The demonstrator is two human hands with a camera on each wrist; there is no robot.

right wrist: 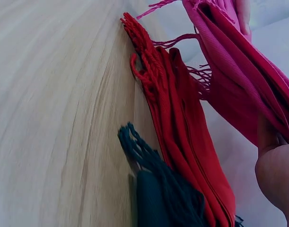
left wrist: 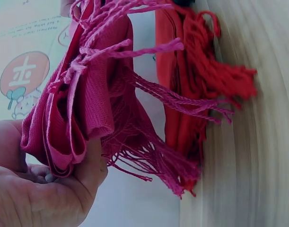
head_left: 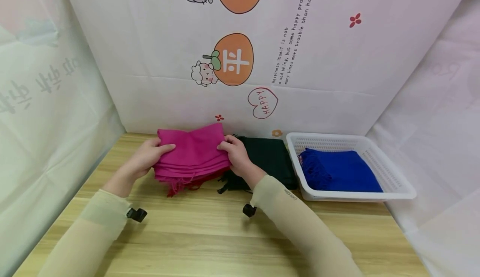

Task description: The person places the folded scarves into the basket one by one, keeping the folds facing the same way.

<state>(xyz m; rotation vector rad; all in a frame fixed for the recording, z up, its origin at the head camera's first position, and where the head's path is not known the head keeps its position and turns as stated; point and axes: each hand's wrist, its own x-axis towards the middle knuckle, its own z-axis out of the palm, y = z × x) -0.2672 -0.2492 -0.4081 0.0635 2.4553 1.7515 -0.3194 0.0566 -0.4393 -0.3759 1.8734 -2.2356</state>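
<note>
A folded magenta cloth with fringed ends (head_left: 193,150) is gripped at both sides. On its left edge the left hand (head_left: 146,156) has the thumb on top and the fingers beneath, as the left wrist view shows (left wrist: 49,189). The right hand (head_left: 238,156) pinches the right edge the same way. Below the magenta cloth lies a folded red fringed cloth (right wrist: 187,127), mostly hidden in the head view; the wrist views show a gap between the two. A dark green folded cloth (head_left: 268,160) lies on the table beside the red one, partly behind the right forearm.
A white perforated basket (head_left: 399,187) at the right holds a folded blue fringed cloth (head_left: 341,170). White printed sheets (head_left: 318,60) stand behind and at both sides of the wooden table (head_left: 187,239).
</note>
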